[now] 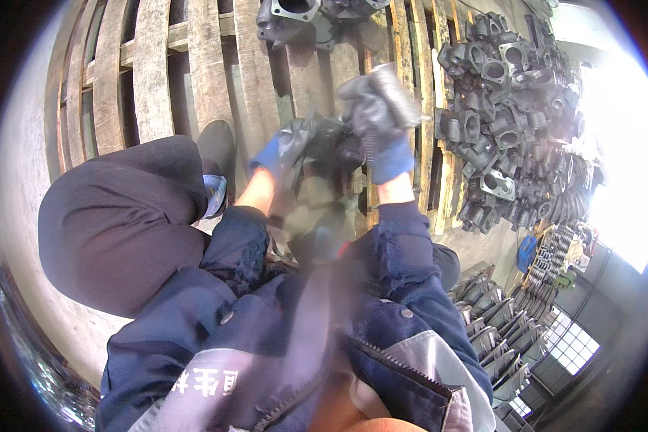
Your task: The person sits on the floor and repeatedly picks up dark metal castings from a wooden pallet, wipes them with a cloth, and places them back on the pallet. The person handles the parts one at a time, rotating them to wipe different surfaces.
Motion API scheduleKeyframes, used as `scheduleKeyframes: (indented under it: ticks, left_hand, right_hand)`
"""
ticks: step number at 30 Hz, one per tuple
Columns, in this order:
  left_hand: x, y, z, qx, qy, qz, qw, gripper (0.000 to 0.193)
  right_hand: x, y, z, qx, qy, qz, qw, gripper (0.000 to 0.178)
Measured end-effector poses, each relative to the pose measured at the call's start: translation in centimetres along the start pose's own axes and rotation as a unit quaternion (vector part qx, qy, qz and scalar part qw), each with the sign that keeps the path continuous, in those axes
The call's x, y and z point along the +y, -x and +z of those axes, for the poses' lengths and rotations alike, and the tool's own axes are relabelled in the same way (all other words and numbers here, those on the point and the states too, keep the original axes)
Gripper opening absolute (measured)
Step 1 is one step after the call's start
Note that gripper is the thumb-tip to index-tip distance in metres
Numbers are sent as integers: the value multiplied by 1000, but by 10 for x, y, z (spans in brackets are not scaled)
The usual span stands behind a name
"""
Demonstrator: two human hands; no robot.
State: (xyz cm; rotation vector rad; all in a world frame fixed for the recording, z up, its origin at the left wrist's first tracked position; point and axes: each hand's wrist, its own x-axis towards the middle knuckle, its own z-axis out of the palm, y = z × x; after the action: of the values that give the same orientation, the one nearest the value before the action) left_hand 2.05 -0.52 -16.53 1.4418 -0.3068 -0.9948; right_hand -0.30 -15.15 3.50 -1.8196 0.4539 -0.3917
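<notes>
My left hand [293, 146], in a grey glove with a blue cuff, is closed at the near side of a dark metal casting [330, 144], which lies low between my hands above the pallet. Motion blurs the casting and hides its full shape. My right hand [373, 119], gloved the same way, is raised on the casting's right side. Its fingers are smeared but look wrapped round a grey blurred object [401, 97] whose kind I cannot make out.
Wooden pallet slats [147, 68] lie in front of me. More flanged metal castings [295, 11] sit at the far edge. On the right rises a large pile of castings [497, 108], with stacked dark parts [497, 317] nearer. My shoe [217, 147] rests beside the slats.
</notes>
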Motion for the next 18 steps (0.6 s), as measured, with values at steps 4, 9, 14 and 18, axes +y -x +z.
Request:
scheduleKeyframes:
  ticks: [4, 9, 14, 18]
  left_hand:
    - [5, -2, -3, 3, -5, -15, 1000, 51]
    - [-2, 1, -4, 13, -122, -79, 989, 60]
    - [-18, -7, 1, 28, -114, -24, 993, 61]
    - [-27, -6, -2, -29, -25, 13, 999, 68]
  right_hand:
    - [5, -1, 0, -8, 49, -77, 996, 43]
    - [6, -5, -22, -43, -43, 7, 998, 49]
    - [21, -1, -8, -27, -137, 34, 990, 44]
    - [21, -4, -14, -10, -132, 23, 991, 40]
